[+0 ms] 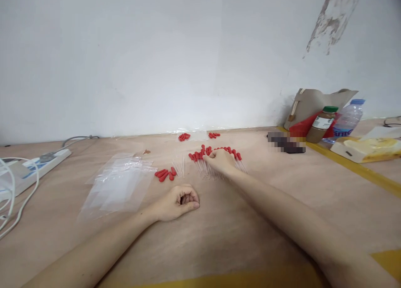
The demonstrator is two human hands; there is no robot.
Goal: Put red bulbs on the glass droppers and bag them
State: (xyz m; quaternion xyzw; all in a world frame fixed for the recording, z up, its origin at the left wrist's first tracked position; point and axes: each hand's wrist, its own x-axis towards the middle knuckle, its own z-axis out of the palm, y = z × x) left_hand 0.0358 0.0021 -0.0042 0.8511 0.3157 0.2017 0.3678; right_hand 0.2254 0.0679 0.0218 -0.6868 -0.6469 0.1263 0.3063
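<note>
My left hand (181, 202) rests on the table with its fingers loosely curled, and nothing shows in it. Further forward, my right hand (222, 161) is over a row of droppers (196, 156) with red rubber bulbs and thin clear tubes. Its fingertips pinch at a dropper by the bulb end; the hand covers part of the row. Left of this row lie several loose red rubber bulbs (163, 175) beside a small group of bare clear tubes (179, 167). Flat clear plastic bags (117, 185) lie in an overlapping stack left of my left hand.
Near the wall, more red bulbs (184, 136) lie by clear plastic (199, 135). A white power strip (37, 169) with cables is at left. At right are a dark blurred object (286, 142), a green-capped bottle (322, 124), a water bottle (348, 117) and a tissue pack (369, 149).
</note>
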